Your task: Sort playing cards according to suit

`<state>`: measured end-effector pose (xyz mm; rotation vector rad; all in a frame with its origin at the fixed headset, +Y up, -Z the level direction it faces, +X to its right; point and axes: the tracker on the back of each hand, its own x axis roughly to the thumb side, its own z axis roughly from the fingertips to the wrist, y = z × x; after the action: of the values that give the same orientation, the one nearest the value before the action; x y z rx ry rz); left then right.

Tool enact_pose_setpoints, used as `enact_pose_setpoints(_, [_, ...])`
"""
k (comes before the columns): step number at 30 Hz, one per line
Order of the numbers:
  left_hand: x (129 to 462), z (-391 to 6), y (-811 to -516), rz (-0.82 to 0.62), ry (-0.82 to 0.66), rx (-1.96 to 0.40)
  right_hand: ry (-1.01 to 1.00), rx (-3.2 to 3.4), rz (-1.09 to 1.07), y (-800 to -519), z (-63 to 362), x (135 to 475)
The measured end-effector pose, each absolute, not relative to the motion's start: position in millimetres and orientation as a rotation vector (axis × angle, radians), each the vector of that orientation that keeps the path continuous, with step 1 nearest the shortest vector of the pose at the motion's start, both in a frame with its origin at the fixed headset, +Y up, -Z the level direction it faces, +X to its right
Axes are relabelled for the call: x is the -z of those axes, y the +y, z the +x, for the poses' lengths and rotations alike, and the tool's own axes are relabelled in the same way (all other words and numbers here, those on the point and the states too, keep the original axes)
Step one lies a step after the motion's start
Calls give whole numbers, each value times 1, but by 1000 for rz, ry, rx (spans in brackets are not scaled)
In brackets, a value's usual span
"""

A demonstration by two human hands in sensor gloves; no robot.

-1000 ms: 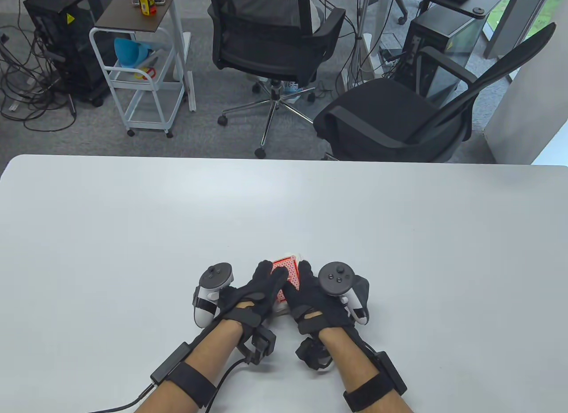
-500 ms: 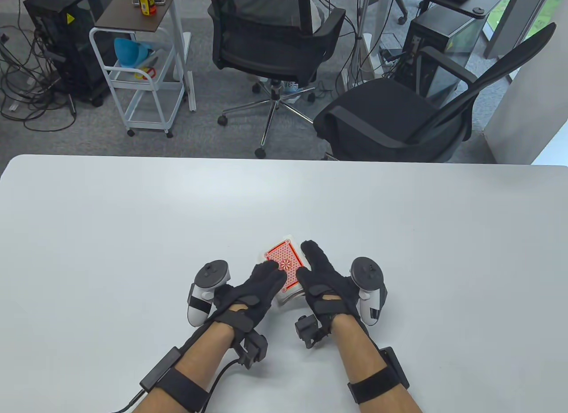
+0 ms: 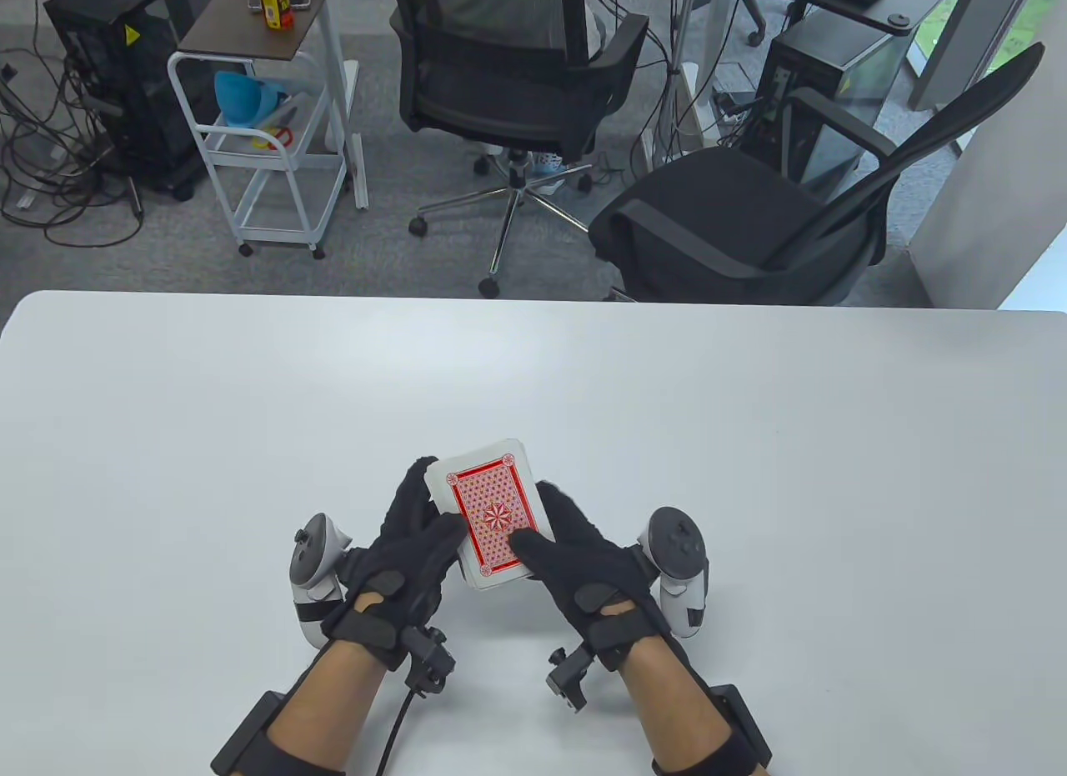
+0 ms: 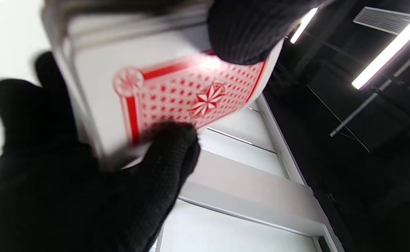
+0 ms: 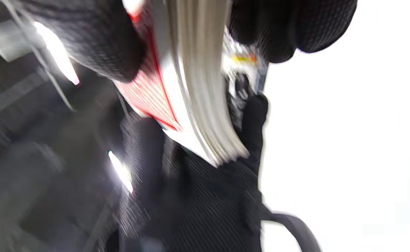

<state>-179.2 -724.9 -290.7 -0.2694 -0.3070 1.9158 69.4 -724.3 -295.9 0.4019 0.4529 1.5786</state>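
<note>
Near edge of table point(image 3: 250, 409), centre: left hand point(image 3: 408, 551), black glove, white tracker on its back, fingers curled under and along the left side of a deck of cards point(image 3: 488, 518), thumb lying on the deck's lower left corner. Right hand point(image 3: 583, 559), black glove, grey-and-white tracker on its back, fingers along the deck's right side, thumb pressed on the top card; both hands hold the deck between them. Deck: red patterned backs with white border, face down, lifted off the white tabletop, tilted slightly left. Left wrist view: the deck's point(image 4: 176, 91) red back with star medallion, a gloved fingertip on it above and a thumb below. Right wrist view, blurred: stacked card edges point(image 5: 205, 105) pinched between gloved fingers. Beyond the far table edge, grey carpet: two black office chairs point(image 3: 733, 217), a white wheeled cart point(image 3: 275, 142) with a blue item on its shelf, black computer towers, loose cables.
</note>
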Motion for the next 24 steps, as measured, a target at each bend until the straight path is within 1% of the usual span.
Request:
enact_pose_setpoints(1, [291,-179,-725,-257,-315,-1906,434,-1605,427,-724,69,295])
enact_pose_setpoints(3, [291,-181,-729,-264,-310,-1856,223,-1641,425,-717,72,296])
enact_pose_setpoints(4, [290,-181,-730,-272,-293,-1826,172,-1653,440,-713,73,296])
enact_pose_setpoints(6, [285,-179,-732,-295,-212,-1689,17,-1765,432,-704,76,290])
enact_pose_setpoints(7, [282,-175,-733,-352,-239,-1653,-138,-1839,401,-700,78,286])
enact_pose_setpoints(8, [281,-172,-732,-385,-278,-1644,-224,-1900,415,-695,77,282])
enact_pose_setpoints(9, [277,-166,-730,-445,-335,-1642,-357,-2064,453,-689,75,275])
enact_pose_setpoints(10, [275,-160,-727,-505,-388,-1636,-438,-2197,506,-685,71,270])
enact_pose_setpoints(11, [271,-154,-724,-558,-440,-1622,-525,-2334,604,-681,62,260])
enact_pose_setpoints(12, [268,-149,-724,-556,-446,-1626,-686,-2398,660,-680,51,249])
enact_pose_setpoints(13, [267,-148,-725,-531,-434,-1646,-791,-2408,691,-680,43,242])
enact_pose_setpoints(14, [265,-145,-726,-509,-421,-1683,-847,-2428,725,-680,33,235])
enact_pose_setpoints(15, [264,-145,-728,-514,-414,-1713,-817,-2450,758,-681,26,232])
enact_pose_setpoints(17, [263,-149,-731,-487,-365,-1848,-708,-2441,781,-683,21,232])
enact_pose_setpoints(18, [264,-152,-733,-466,-347,-1878,-627,-2420,824,-683,21,235])
enact_pose_setpoints(19, [267,-156,-735,-447,-339,-1896,-554,-2393,868,-684,23,238])
enact_pose_setpoints(20, [268,-158,-735,-432,-337,-1910,-527,-2375,879,-686,25,239])
enact_pose_setpoints(22, [273,-165,-735,-346,-310,-1940,-498,-2317,906,-689,27,242])
enact_pose_setpoints(24, [280,-174,-737,-312,-296,-1894,-433,-2251,863,-691,32,249])
